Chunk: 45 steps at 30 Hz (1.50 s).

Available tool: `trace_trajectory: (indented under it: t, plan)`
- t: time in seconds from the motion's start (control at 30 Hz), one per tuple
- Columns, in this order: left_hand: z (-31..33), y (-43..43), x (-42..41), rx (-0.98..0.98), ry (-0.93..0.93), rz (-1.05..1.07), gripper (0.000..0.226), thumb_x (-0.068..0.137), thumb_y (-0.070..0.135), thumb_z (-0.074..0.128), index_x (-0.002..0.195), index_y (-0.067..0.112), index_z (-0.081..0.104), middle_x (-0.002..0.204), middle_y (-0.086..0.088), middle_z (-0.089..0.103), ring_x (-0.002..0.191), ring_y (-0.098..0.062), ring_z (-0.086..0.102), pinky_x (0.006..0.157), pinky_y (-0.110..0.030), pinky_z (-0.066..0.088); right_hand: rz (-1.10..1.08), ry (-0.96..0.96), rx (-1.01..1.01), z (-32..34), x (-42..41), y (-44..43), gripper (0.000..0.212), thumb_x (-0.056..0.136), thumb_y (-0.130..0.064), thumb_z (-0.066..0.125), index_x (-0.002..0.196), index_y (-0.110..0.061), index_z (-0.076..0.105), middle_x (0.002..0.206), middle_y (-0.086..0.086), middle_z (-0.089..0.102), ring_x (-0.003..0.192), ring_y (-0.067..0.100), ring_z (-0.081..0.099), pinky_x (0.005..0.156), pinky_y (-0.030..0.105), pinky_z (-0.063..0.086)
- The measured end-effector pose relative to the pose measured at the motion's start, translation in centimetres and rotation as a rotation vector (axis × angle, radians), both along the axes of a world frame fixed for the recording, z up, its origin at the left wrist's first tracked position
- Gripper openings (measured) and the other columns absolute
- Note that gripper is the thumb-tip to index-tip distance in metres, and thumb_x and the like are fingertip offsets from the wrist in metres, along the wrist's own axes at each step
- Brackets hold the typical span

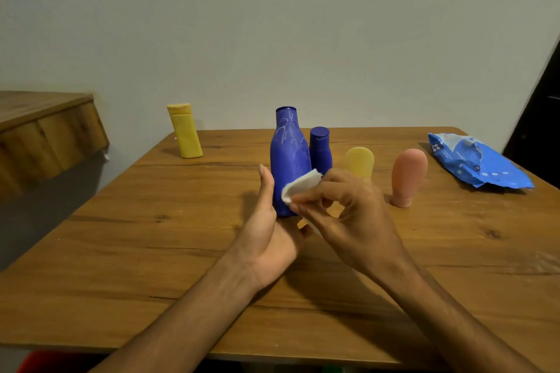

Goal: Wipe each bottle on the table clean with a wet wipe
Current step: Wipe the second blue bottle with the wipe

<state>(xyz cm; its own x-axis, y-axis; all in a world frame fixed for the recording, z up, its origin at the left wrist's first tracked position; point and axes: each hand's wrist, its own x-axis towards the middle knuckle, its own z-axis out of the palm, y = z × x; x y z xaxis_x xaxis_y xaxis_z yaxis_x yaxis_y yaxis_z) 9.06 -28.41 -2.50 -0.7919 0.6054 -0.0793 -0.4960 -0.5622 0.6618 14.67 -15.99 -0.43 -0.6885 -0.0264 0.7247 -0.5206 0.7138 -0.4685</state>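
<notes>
Your left hand (274, 236) cups the base of the big bottle (289, 157) at mid table (121, 236), thumb up its side. Your right hand (348, 212) pinches the wipe (300, 186) against the lower front. Step: wiping this bottle. Next, sweep toward the cap (286, 111); hold steady.

On the worktop (145, 257), the large bottle (289, 157) stands at the centre, with the small bottle (320, 147) just behind it to the right. Further right stand the left tube (360, 162) and the right tube (408, 175), then the wipe pack (475, 162). The lone bottle (185, 132) stands far left. The wipe (300, 186) lies against the large bottle's near side.
</notes>
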Motion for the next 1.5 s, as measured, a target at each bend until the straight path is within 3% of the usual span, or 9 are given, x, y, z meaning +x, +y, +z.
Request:
trace_trajectory:
  t: [0.33,0.47,0.63,0.77,0.9,1.03,1.2,1.37,1.5]
  plan:
    - [0.2,-0.1,-0.2,0.039,0.024,-0.011,0.081,0.085,0.071,0.042,0.129,0.005,0.058,0.105,-0.016,0.069,0.093,-0.023,0.070,0.080,-0.034,0.057,0.036,-0.031,-0.004,-0.1,0.0,0.3,0.021,0.080,-0.041,0.065,0.093,-0.028,0.074,0.083,-0.014,0.064,0.080,0.009,0.058,0.067,0.048,0.049]
    - [-0.1,-0.1,-0.5,-0.003,0.014,0.006,0.081,0.084,0.073,0.044,0.133,0.009,0.058,0.130,-0.020,0.059,0.121,-0.027,0.050,0.118,-0.042,0.023,-0.048,0.014,-0.052,-0.1,-0.4,0.8,0.027,0.080,-0.042,0.064,0.095,-0.022,0.074,0.086,-0.010,0.066,0.080,0.008,0.058,0.064,0.039,0.050]
    - [0.1,-0.2,-0.5,0.055,-0.052,-0.045,0.084,0.083,0.071,0.049,0.133,0.004,0.055,0.117,-0.018,0.063,0.112,-0.025,0.060,0.100,-0.036,0.046,-0.015,0.014,0.075,-0.7,-0.2,0.0,0.026,0.082,-0.048,0.059,0.092,-0.029,0.073,0.083,-0.015,0.063,0.081,0.006,0.055,0.069,0.044,0.045]
    - [0.3,-0.2,-0.3,0.021,-0.016,0.004,0.078,0.086,0.070,0.042,0.131,0.007,0.058,0.121,-0.020,0.065,0.112,-0.028,0.062,0.112,-0.042,0.036,-0.075,0.023,-0.063,-0.6,-0.9,0.6,0.032,0.081,-0.050,0.059,0.096,-0.025,0.073,0.086,-0.013,0.065,0.082,0.008,0.057,0.066,0.047,0.049]
    - [0.2,-0.2,-0.4,0.048,-0.039,-0.046,0.081,0.085,0.071,0.044,0.127,0.003,0.059,0.111,-0.019,0.067,0.103,-0.027,0.065,0.094,-0.038,0.051,-0.021,0.044,0.056,-0.9,-0.5,-0.1,0.026,0.083,-0.047,0.059,0.093,-0.028,0.072,0.084,-0.015,0.062,0.078,0.007,0.056,0.065,0.046,0.047]
    - [-0.4,0.0,-0.5,0.000,0.007,-0.022,0.078,0.086,0.071,0.042,0.131,0.010,0.059,0.121,-0.017,0.066,0.119,-0.027,0.056,0.116,-0.044,0.030,-0.092,0.033,-0.076,-0.5,-1.1,0.4,0.028,0.083,-0.048,0.061,0.096,-0.027,0.073,0.085,-0.014,0.063,0.082,0.008,0.056,0.065,0.046,0.047]
    - [-0.1,-0.1,-0.6,0.063,-0.030,-0.047,0.078,0.085,0.069,0.048,0.125,0.002,0.059,0.105,-0.016,0.066,0.099,-0.023,0.065,0.083,-0.031,0.057,0.022,-0.014,0.129,-0.5,-0.4,0.1,0.025,0.086,-0.041,0.060,0.104,-0.029,0.072,0.088,-0.012,0.062,0.085,0.010,0.052,0.070,0.042,0.044]
    - [-0.6,0.1,-0.6,-0.028,0.049,0.010,0.073,0.087,0.071,0.039,0.126,0.014,0.064,0.107,-0.011,0.069,0.093,-0.020,0.061,0.080,-0.032,0.040,-0.059,-0.007,-0.010,-0.4,-0.8,1.2,0.027,0.082,-0.040,0.063,0.104,-0.025,0.072,0.098,-0.008,0.069,0.095,0.012,0.060,0.073,0.049,0.050]
    - [-0.8,-0.1,-0.8,-0.001,0.017,0.005,0.073,0.087,0.070,0.043,0.124,0.010,0.064,0.114,-0.015,0.066,0.114,-0.026,0.053,0.113,-0.040,0.029,-0.006,-0.027,0.081,-0.4,-0.6,1.2,0.031,0.082,-0.046,0.058,0.102,-0.027,0.072,0.096,-0.009,0.068,0.092,0.010,0.058,0.071,0.048,0.050]
